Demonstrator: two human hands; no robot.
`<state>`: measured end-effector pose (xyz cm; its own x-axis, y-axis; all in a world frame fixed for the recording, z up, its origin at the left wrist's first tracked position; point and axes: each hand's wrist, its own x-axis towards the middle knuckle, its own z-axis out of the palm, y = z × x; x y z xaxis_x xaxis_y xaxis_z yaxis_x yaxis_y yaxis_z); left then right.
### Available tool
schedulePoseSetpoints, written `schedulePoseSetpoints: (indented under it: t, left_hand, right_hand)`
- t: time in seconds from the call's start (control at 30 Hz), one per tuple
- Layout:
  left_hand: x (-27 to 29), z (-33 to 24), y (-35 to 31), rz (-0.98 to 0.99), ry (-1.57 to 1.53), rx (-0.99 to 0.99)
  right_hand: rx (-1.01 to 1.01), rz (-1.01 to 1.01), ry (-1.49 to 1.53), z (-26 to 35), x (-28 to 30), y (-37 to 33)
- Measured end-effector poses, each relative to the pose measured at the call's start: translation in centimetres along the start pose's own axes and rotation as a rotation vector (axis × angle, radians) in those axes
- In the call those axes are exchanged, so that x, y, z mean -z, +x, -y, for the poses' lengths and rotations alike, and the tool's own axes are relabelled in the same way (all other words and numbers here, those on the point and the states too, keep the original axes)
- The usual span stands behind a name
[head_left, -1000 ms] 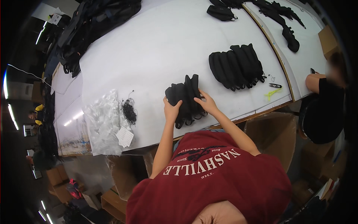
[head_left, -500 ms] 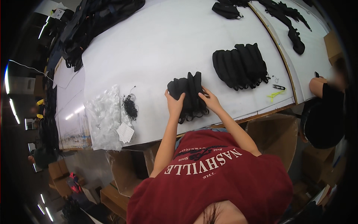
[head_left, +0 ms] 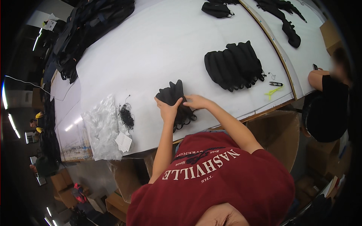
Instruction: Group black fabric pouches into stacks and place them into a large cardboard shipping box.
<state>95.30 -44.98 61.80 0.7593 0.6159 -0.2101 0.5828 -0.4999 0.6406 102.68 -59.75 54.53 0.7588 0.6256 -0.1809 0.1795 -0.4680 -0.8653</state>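
Note:
A small bundle of black fabric pouches (head_left: 171, 92), pressed together side by side, is on the white table in front of me. Dark loops hang along its near edge. My left hand (head_left: 168, 109) grips the bundle from its left side, thumb across the front. Against the bundle's right side are the closed fingers of my right hand (head_left: 197, 102), pressing the folds; its fingertips are partly hidden. To the right lies a larger row of similar black pouches (head_left: 233, 67), touched by neither hand.
Clear plastic bags (head_left: 98, 130), a tangle of black cords (head_left: 126, 116) and white tags (head_left: 123, 142) lie left. Thread snips (head_left: 276, 83) and a yellow-green piece (head_left: 273, 91) lie right. Dark garments (head_left: 94, 28) are piled far left. Another person (head_left: 328, 83) sits at right.
The bundle has become narrower, squeezed between my hands. My right hand has moved left and turned inward along its side. The whole view has shifted slightly.

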Motion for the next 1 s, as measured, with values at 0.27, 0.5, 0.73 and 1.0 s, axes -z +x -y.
schedulePoseSetpoints:
  t: [0.27, 0.5, 0.73, 1.0]
  left_hand:
    - [-0.1, -0.2, 0.0, 0.011, 0.042, 0.001]
    - [0.6, 0.7, 0.0, 0.010, 0.023, 0.020]
    - [0.8, 1.7, 0.8, 0.015, -0.025, -0.064]
    - [4.1, 6.4, 1.7, 0.271, -0.298, 0.159]
  right_hand:
    - [-0.003, -0.651, -0.970, -3.8, 10.5, 1.6]
    - [0.014, -0.679, 0.488, 0.3, 11.0, 0.9]
    - [-0.233, -0.208, 0.402, -4.0, -2.0, -2.1]
    - [-0.198, -0.372, 0.260, -1.8, 0.4, -4.0]
